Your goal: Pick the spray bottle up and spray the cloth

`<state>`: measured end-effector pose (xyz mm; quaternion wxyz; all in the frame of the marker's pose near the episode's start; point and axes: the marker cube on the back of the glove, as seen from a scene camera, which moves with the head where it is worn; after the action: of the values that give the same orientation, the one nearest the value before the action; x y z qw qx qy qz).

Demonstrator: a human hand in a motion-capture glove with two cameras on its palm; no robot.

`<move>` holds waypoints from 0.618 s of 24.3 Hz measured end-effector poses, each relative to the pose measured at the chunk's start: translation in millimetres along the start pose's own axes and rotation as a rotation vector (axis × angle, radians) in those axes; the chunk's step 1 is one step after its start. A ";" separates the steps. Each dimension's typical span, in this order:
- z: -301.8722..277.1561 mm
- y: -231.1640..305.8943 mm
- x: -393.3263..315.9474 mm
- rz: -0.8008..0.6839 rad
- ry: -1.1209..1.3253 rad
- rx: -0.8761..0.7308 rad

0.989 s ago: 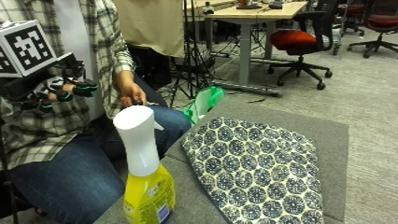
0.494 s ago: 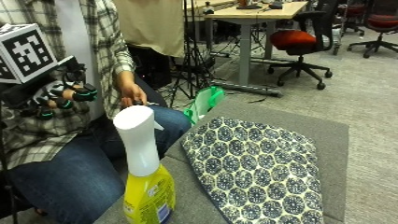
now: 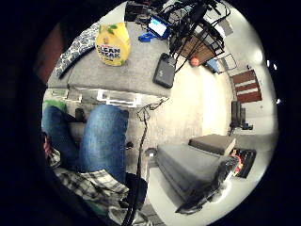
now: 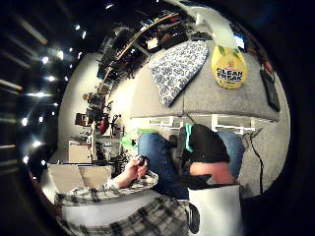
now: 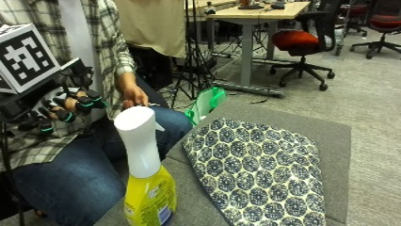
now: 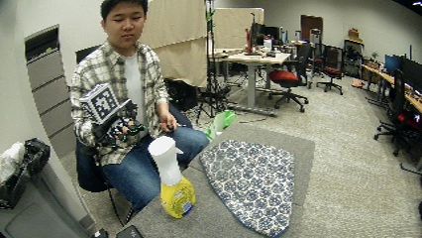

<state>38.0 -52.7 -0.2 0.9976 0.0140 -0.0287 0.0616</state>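
Note:
A yellow spray bottle (image 5: 148, 193) with a white trigger head stands upright at the near left corner of the grey table (image 5: 325, 134). The blue-and-white patterned cloth (image 5: 257, 174) lies flat to its right, apart from it. My gloved right hand (image 5: 62, 109) hovers in front of the person's chest, left of the bottle and off the table. Its fingers are loosely curled and hold nothing. Both palm views look across at the bottle (image 3: 113, 44) (image 4: 229, 69) and the cloth (image 4: 179, 66) from a distance.
The bare left hand (image 5: 133, 96) rests on the person's thigh. A green item (image 5: 206, 103) pokes up at the table's far edge. A black phone (image 3: 164, 70) lies on the table beside the bottle. Office chairs (image 5: 300, 40) and desks stand behind.
My gloved hand has sunk a little and drifted slightly toward the bottle. Bottle and cloth have not moved.

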 end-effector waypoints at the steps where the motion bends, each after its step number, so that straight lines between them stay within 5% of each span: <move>1: -0.4 -4.6 2.3 0.007 -0.001 0.002; 15: -8.1 -69.7 37.1 0.119 -0.040 0.073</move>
<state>83.9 -117.1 -7.8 0.9902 0.0499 -0.0473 0.1217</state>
